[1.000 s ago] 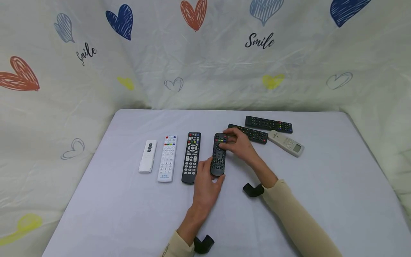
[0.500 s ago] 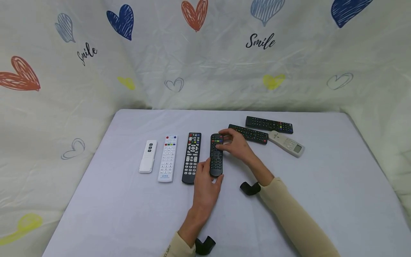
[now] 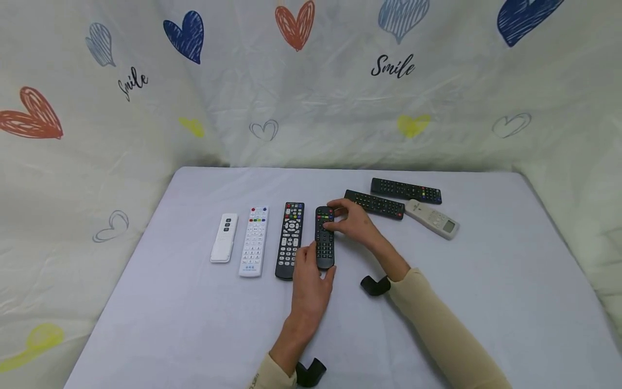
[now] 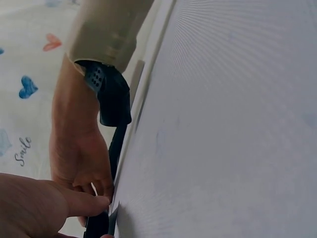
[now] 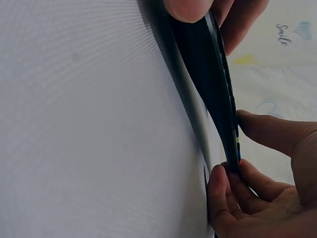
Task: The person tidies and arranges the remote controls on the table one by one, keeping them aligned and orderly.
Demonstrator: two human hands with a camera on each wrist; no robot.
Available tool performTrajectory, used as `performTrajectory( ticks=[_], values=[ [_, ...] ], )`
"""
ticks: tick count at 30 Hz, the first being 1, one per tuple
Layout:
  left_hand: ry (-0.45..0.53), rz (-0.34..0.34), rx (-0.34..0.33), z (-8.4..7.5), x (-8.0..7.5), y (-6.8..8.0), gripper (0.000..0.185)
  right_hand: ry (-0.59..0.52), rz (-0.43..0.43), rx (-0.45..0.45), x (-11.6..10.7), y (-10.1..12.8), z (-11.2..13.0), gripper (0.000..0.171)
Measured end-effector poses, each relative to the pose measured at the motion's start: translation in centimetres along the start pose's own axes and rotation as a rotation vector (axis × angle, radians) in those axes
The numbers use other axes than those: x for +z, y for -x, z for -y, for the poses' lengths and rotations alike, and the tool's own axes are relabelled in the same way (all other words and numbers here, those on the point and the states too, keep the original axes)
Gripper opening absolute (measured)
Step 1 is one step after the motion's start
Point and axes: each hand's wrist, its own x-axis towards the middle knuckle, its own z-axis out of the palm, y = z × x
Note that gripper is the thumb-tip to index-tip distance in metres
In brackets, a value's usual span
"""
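Observation:
Both hands are on a small black remote control (image 3: 324,243), which points away from me, right of a longer black remote (image 3: 290,237). At its near end, my left hand (image 3: 309,286) grips it between the fingers on the left side and the thumb on the right. My right hand (image 3: 357,221) pinches the far end, thumb on the button face and fingers round the top edge. In the right wrist view, the right hand (image 5: 272,183) holds the remote's tip close over the cloth. The left hand (image 4: 39,206) covers part of the remote in the left wrist view.
A short white remote (image 3: 224,237) and a longer white remote (image 3: 254,241) stand in the row on the left. Two black remotes (image 3: 406,190) and a white remote with a small screen (image 3: 432,219) lie askew at the back right of the white-covered table (image 3: 461,319).
The small black remote has shifted left with both hands, closer to the longer black remote, and now lies straighter. The right arm has followed to the left. The other remotes stay put.

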Motion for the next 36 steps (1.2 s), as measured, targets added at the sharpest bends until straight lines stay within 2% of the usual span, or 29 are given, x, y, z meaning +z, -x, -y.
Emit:
performTrajectory(
  ticks=[18, 25, 36],
  values=[
    [-0.034, 0.012, -0.024, 0.5, -0.1, 0.0, 0.070, 0.017, 0.009, 0.011, 1.1, -0.1, 0.2, 0.057],
    [-0.029, 0.000, -0.009, 0.3, -0.2, 0.1, 0.070, 0.012, -0.006, -0.015, 1.1, 0.1, 0.1, 0.057],
    [-0.040, 0.036, -0.014, -0.2, -0.1, 0.0, 0.070, 0.046, -0.034, -0.014, 0.7, 0.5, 0.1, 0.056]
  ],
)
